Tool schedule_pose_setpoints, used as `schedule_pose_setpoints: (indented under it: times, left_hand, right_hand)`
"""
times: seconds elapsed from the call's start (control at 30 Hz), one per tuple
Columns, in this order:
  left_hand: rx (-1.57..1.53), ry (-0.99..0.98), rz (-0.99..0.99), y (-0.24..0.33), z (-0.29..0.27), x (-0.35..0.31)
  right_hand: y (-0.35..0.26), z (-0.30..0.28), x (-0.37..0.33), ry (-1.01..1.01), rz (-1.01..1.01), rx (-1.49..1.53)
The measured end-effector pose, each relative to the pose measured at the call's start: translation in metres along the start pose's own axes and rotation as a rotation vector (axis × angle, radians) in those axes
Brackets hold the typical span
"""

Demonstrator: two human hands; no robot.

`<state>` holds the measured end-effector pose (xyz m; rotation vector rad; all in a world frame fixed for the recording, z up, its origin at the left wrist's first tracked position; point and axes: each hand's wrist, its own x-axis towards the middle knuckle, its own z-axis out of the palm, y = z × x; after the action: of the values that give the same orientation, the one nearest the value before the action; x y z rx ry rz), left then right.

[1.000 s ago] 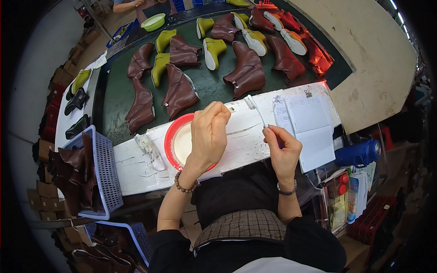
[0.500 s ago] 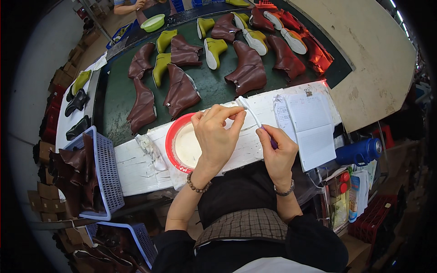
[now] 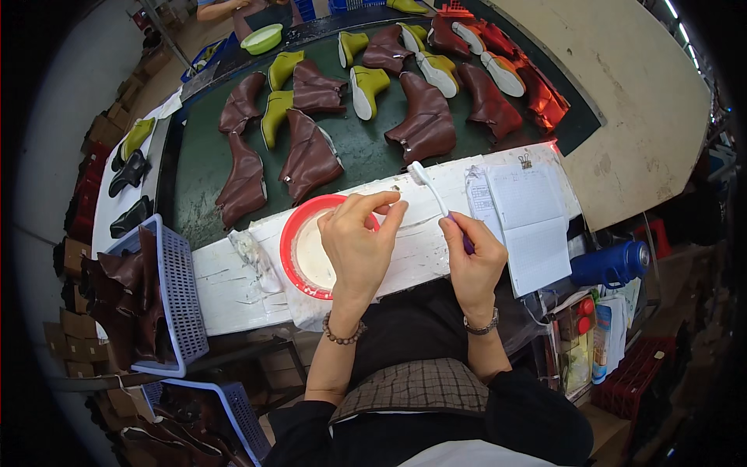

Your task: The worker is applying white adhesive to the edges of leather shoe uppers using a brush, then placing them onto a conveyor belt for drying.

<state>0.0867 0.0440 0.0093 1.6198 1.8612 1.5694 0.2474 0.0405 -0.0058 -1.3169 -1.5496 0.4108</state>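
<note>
My right hand [image 3: 476, 257] grips a toothbrush [image 3: 433, 192] by its purple handle, with the white neck and head pointing up and to the left. My left hand [image 3: 359, 249] is raised beside it, thumb and forefinger bent together in a pinch, apart from the brush head. Whatever those fingertips might hold is too small to make out. Under and behind the left hand stands a red-rimmed bowl [image 3: 285, 247] of creamy white liquid, partly covered by the hand. It rests on a white, stained board [image 3: 226, 292].
Beyond the board, brown boot uppers [image 3: 424, 124] and yellow-green shoes [image 3: 366, 91] lie on a green conveyor belt [image 3: 198, 167]. An open notebook [image 3: 537, 226] and a blue flask [image 3: 615, 265] are at right. Blue baskets [image 3: 187, 300] of brown uppers stand left. A person's arm [image 3: 219, 9] shows far off.
My left hand has drawn back from the brush head, down and to the left. The right hand keeps its hold on the toothbrush and has barely shifted.
</note>
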Motion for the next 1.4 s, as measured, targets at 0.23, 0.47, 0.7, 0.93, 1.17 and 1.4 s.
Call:
schedule_pose_setpoints:
  times: [0.23, 0.47, 0.7, 0.93, 1.17, 1.4]
  left_hand:
    - [-0.065, 0.048, 0.028, -0.001, 0.012, 0.000]
    - [0.077, 0.145, 0.146, -0.005, 0.015, -0.005]
    - [-0.063, 0.062, 0.007, -0.011, 0.015, -0.002]
    - [-0.111, 0.057, -0.055, -0.019, 0.025, 0.001]
    - [-0.070, 0.041, -0.073, -0.026, 0.046, 0.002]
    - [-0.011, -0.008, -0.016, -0.040, 0.053, 0.002]
  right_hand:
    - [-0.003, 0.000, -0.006, -0.040, -0.014, 0.017]
    - [-0.003, 0.005, -0.007, -0.041, -0.022, 0.023]
    - [-0.005, 0.006, -0.010, -0.073, -0.031, -0.018]
    - [-0.004, 0.018, -0.021, -0.067, -0.134, -0.046]
    - [0.003, 0.022, -0.019, -0.019, -0.148, -0.065]
    - [0.014, 0.016, -0.006, 0.015, -0.197, -0.131]
